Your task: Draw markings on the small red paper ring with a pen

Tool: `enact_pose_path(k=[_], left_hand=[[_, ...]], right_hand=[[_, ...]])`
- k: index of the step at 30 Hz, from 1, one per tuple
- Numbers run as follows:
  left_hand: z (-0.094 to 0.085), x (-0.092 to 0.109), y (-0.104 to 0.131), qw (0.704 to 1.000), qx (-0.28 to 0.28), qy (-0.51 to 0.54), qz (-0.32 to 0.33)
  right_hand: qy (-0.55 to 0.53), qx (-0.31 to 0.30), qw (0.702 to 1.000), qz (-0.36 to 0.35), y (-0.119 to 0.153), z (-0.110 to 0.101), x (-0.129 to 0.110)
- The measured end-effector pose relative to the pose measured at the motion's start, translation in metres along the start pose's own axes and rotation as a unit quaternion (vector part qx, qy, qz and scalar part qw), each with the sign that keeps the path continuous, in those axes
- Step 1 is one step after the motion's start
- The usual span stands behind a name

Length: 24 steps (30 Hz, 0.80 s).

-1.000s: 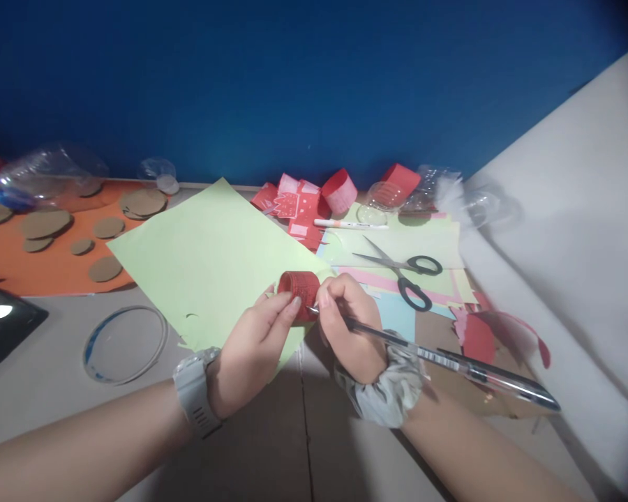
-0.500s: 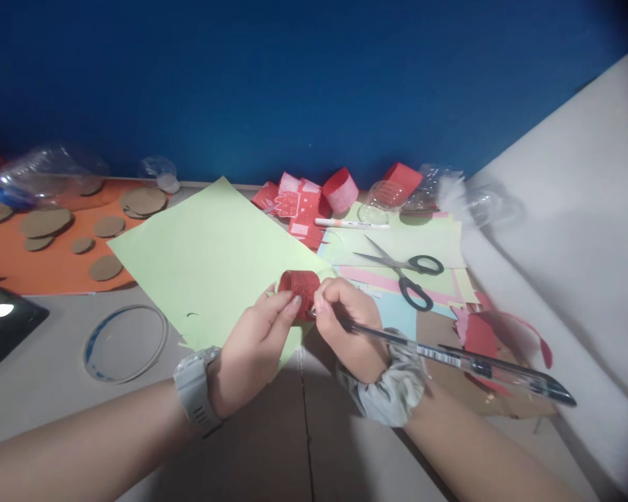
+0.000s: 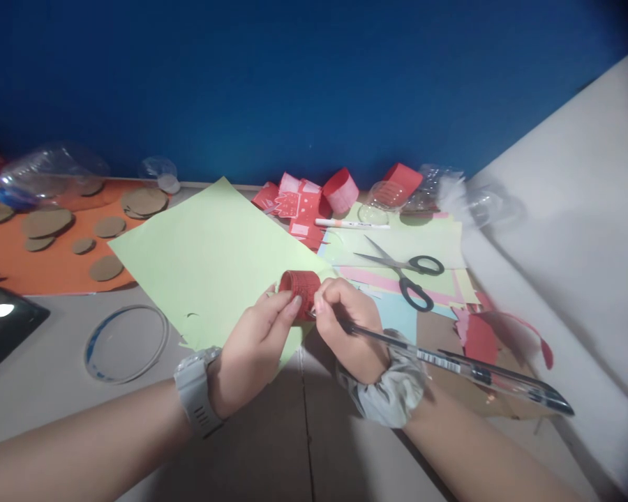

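Between both hands is a small red paper roll (image 3: 304,284) with dark lines drawn on its side. My left hand (image 3: 256,335) is closed on it, thumb along its lower left edge. In my right hand (image 3: 348,324) a black pen (image 3: 434,359) is pinched, its long barrel slanting down to the right and its tip at the roll's lower side. Fingers of the right hand rest by the roll's right end. Behind them lies a large light green paper sheet (image 3: 209,258), set cornerwise.
Scissors (image 3: 398,268) lie on coloured paper sheets (image 3: 439,237) at right, near a white marker (image 3: 352,224). Red paper cutouts (image 3: 298,209) stand behind. Cardboard discs (image 3: 47,222) rest on orange paper (image 3: 5,268); a tape ring (image 3: 126,344) lies at left.
The pen's far end has dipped slightly. Both hands and the red paper roll stay almost where they were.
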State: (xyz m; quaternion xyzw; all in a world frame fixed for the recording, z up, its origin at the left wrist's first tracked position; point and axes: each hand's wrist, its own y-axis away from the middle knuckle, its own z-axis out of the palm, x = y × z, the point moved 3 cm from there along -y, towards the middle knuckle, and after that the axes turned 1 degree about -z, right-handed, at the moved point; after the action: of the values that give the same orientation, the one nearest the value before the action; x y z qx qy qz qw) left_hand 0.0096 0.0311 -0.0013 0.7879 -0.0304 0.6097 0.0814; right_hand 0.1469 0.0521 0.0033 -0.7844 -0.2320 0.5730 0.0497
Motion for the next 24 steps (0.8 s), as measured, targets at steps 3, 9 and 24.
enact_pose_path(k=[3,9,24], left_hand=[[0.0,-0.001,0.0,1.0,0.004,0.004,-0.004],[0.0,-0.003,0.001,0.999,0.008,0.029,-0.012],[-0.003,0.005,0.003,0.999,0.031,0.033,0.029]], right_hand=[[0.004,0.008,1.0,0.008,0.0,0.0,0.001],[-0.006,0.0,1.0,-0.019,0.0,-0.001,0.0],[-0.029,0.055,0.987,-0.145,0.002,-0.003,-0.017]])
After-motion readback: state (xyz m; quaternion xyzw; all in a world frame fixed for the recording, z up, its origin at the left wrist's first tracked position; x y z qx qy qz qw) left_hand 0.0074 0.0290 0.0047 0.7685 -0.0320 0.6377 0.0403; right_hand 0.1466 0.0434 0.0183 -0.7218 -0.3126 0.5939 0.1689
